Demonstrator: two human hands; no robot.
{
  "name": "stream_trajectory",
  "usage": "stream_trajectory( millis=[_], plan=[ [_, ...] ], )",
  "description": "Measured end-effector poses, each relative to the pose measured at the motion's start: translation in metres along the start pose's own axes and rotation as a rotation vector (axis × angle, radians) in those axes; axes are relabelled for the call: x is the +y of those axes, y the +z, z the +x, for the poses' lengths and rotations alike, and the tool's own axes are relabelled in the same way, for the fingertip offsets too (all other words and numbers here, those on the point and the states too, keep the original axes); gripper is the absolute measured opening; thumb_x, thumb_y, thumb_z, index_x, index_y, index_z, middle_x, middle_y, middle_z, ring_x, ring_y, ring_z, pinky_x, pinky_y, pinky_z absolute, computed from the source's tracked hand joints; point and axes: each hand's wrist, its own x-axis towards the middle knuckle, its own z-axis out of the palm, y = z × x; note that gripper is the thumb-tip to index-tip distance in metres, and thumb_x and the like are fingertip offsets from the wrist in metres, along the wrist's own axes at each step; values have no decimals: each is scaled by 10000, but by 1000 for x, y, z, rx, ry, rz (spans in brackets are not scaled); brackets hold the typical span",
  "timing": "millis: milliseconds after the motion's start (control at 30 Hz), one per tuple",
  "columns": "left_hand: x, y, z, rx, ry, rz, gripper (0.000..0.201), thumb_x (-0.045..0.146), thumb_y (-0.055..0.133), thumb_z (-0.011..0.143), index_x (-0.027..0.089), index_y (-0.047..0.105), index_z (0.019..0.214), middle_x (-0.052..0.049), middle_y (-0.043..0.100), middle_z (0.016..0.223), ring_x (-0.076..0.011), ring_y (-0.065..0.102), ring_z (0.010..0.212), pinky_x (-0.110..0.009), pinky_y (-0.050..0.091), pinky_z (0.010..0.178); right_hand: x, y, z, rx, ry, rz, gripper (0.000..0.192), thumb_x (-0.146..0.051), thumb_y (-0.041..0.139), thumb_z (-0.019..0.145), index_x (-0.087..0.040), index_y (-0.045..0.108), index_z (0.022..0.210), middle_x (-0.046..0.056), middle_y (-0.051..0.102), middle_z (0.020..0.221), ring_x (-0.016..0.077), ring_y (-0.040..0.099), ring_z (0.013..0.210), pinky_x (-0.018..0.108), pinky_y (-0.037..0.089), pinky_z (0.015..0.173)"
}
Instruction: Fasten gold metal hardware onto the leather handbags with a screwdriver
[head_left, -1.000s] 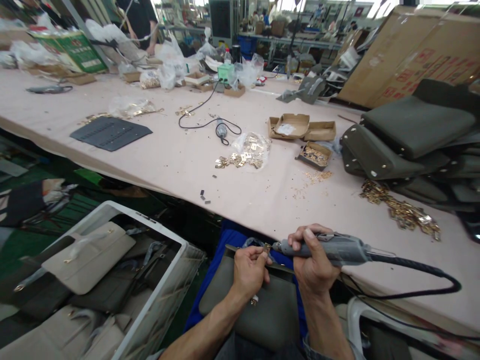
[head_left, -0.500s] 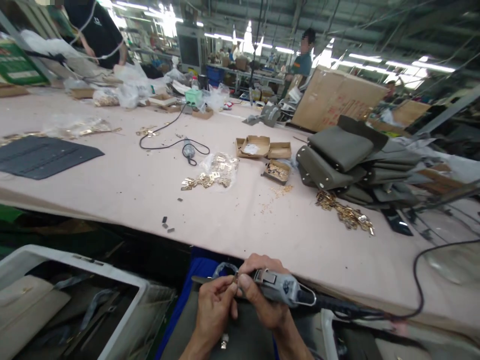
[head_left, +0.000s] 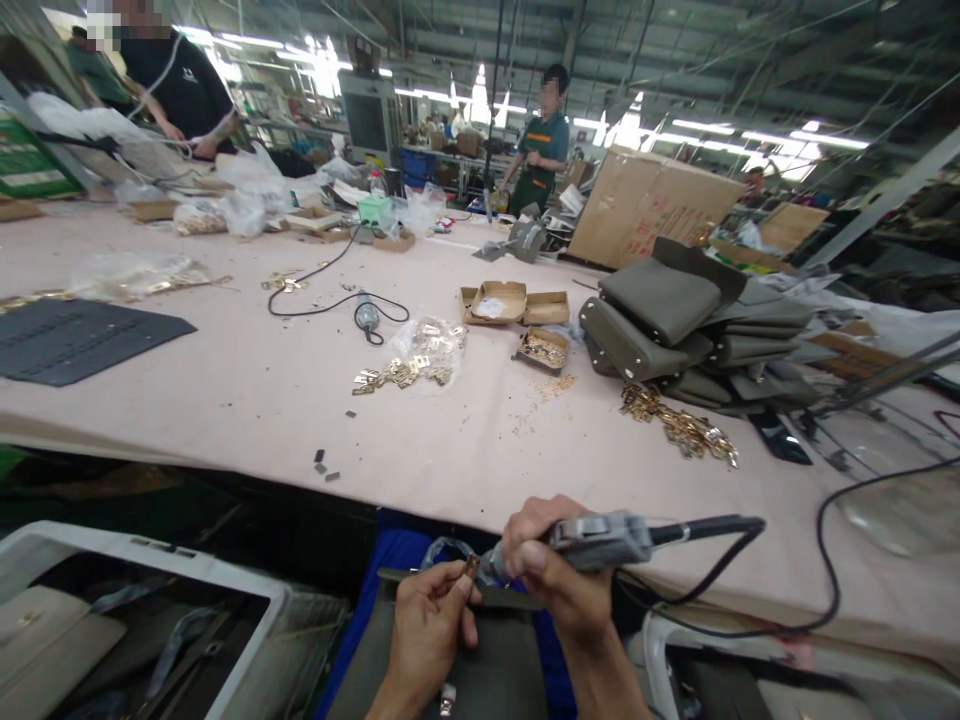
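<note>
**Bright hall, warped edges**

Light comes from rows of ceiling tube lights (head_left: pixel 757 128) and from blown-out windows (head_left: pixel 322 60) at the far end, which glare white. The pink table (head_left: pixel 225 390) is evenly lit, with only faint, soft shadows under the boxes and the stacked grey bags (head_left: pixel 675 320). Below the table edge the view turns dim. The wide lens bends straight lines towards the corners. The distant background is soft, and the lower corners smear slightly.

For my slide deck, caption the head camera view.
Right hand holds grey corded power tool against small gold metal fitting pinched by left hand.
</note>
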Motion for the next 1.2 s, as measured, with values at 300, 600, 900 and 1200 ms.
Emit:
stream_trajectory(
  millis=[300,600,900,1200],
  plan=[
    [9,5,-4,49,-18,-63,272,350,664,860,86,709,809,-87,724,712,-98,567,372,-177,368,400,-10,-89,63,471,2,366,178,-118,728,715,-165,572,788,-40,547,717,57,425,505,219,469,536],
    [4,3,-4,67,-23,-60,345,436,714,842,93,733,863,-91,737,742,-109,570,373,-190,374,400,21,-155,92,891,77,320,170,-114,627,776,-183,473,795,-61,530,737,41,444,479,192,481,514],
    [-4,0,0,62,-10,-42,443,539,743,821,100,743,884,-102,738,738,-120,570,382,-199,384,414,65,-186,126,1172,57,173,253,-130,639,789,-209,403,749,-70,519,650,60,449,431,185,457,422],
    [4,2,1,84,-43,-62,480,577,780,764,107,735,850,-99,740,738,-116,556,362,-197,369,398,81,-183,135,1263,1,147,255,-150,653,806,-215,411,762,-61,553,667,63,459,428,186,455,387]
  ],
)
